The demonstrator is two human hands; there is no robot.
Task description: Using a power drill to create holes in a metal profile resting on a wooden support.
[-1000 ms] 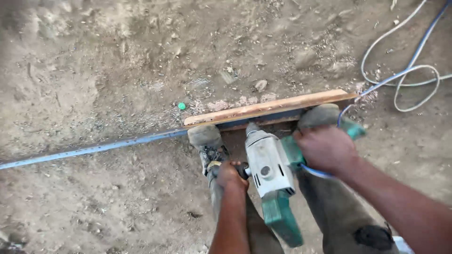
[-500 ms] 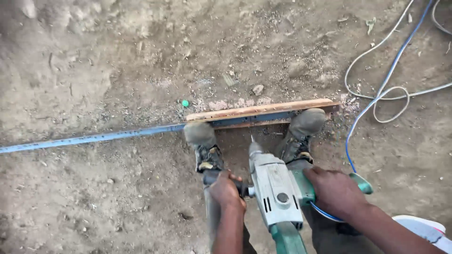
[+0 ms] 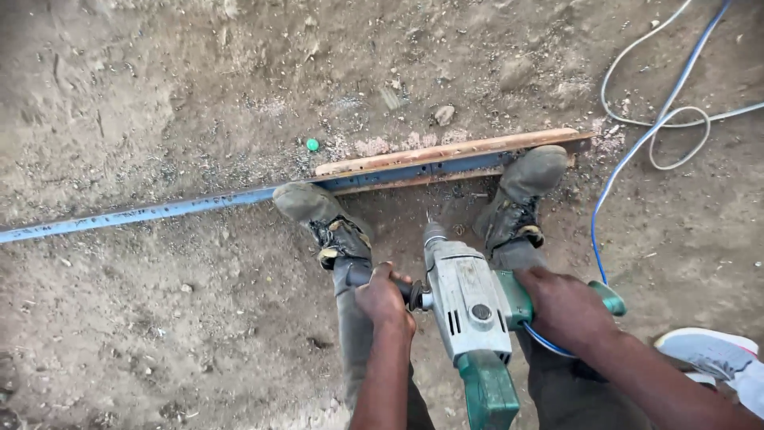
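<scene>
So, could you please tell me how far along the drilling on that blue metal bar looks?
Done: pale shavings lie by the wooden plank, so some cutting or drilling seems to have happened. In hand: both boots pin the blue metal bar; the left hand grips the side handle and the right hand the green handle of the drill, whose bit is off the bar. Left: any remaining holes; I cannot see finished ones.

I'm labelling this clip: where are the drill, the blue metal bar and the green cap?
drill (image 3: 471,299), head view, top of its grey body.
blue metal bar (image 3: 143,213), head view, bare stretch left of the boots.
green cap (image 3: 312,145), head view, its middle.
</scene>
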